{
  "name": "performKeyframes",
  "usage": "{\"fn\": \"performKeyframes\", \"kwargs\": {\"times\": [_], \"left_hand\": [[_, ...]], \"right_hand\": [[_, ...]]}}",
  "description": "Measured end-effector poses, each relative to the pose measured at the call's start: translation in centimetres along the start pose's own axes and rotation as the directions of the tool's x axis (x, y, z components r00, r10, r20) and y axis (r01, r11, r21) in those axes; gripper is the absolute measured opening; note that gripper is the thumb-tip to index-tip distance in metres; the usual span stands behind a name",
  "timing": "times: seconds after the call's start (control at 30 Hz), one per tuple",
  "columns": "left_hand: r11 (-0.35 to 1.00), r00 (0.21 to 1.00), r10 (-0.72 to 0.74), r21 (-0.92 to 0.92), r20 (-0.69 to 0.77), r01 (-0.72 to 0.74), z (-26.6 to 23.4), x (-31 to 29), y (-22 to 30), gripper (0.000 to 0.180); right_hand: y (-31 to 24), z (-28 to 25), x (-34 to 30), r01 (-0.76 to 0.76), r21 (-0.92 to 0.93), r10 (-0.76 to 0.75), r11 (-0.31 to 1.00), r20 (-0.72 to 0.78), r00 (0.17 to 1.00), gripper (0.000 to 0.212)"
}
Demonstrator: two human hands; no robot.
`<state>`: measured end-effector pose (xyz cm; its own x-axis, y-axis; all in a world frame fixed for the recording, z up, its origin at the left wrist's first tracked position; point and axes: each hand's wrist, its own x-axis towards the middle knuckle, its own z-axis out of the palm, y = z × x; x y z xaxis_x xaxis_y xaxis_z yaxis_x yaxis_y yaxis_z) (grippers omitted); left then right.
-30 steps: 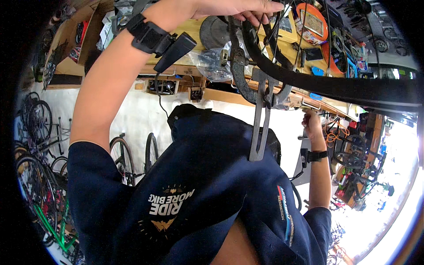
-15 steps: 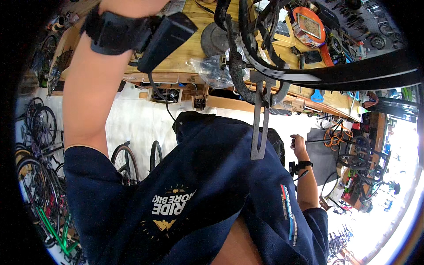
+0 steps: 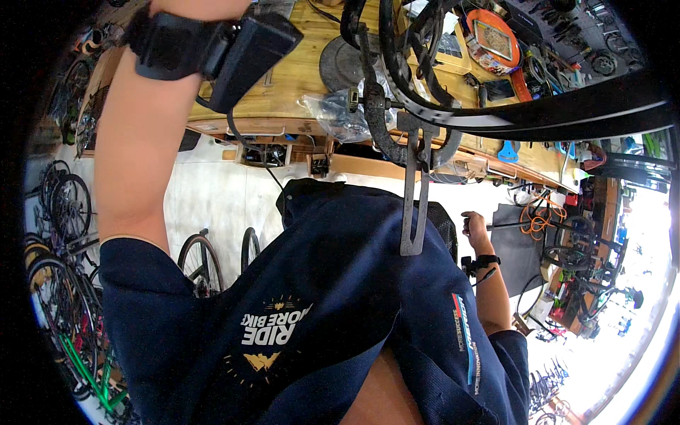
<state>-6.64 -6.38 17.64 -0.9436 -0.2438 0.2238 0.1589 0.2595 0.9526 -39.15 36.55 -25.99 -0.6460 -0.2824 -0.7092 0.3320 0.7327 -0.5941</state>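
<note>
My left arm rises along the left side, a black strap with a boxy black device (image 3: pixel 256 60) around its wrist. Only the base of my left hand (image 3: pixel 202 7) shows at the top edge; its fingers are out of the picture. Right of it, a black bicycle wheel rim (image 3: pixel 538 124) curves across a dark metal wheel truing stand (image 3: pixel 374 106). A grey slotted gauge plate (image 3: pixel 409 212) hangs from the stand in front of my shirt. My right hand (image 3: pixel 475 225) hangs low at my right side, away from the wheel, fingers loosely apart with nothing visible in them.
A wooden workbench (image 3: pixel 283 92) carries a clear plastic bag (image 3: pixel 340 117), a round grey disc (image 3: pixel 347 64), an orange tray (image 3: pixel 494 42) and many tools. Bicycles (image 3: pixel 71 283) crowd the left side. An orange cable (image 3: pixel 542 216) lies to the right, near more bicycles.
My left forearm has shifted slightly left and up. The fingers of my right hand have loosened a little. The wheel and stand look about the same.
</note>
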Motion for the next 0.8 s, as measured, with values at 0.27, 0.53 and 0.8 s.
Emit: {"fn": "performKeyframes", "kwargs": {"times": [0.27,0.53,0.8], "left_hand": [[0.946,0.970,-0.206,0.282,0.132,0.162,-1.5,0.9,-7.8,0.091],[0.952,0.946,-0.295,0.128,0.133,0.279,-2.9,2.8,-13.8,0.072],[0.919,0.951,-0.310,0.262,0.016,0.295,-1.5,2.8,-12.0,0.066]], "right_hand": [[0.6,0.2,-0.3,-0.007,-0.006,0.007,1.000,0.012,1.000,0.024],[1.4,0.2,-1.3,0.026,0.001,-0.026,1.000,0.012,1.000,0.026],[1.9,0.1,-1.0,0.009,0.185,-0.032,0.983,0.126,0.992,0.027]]}}
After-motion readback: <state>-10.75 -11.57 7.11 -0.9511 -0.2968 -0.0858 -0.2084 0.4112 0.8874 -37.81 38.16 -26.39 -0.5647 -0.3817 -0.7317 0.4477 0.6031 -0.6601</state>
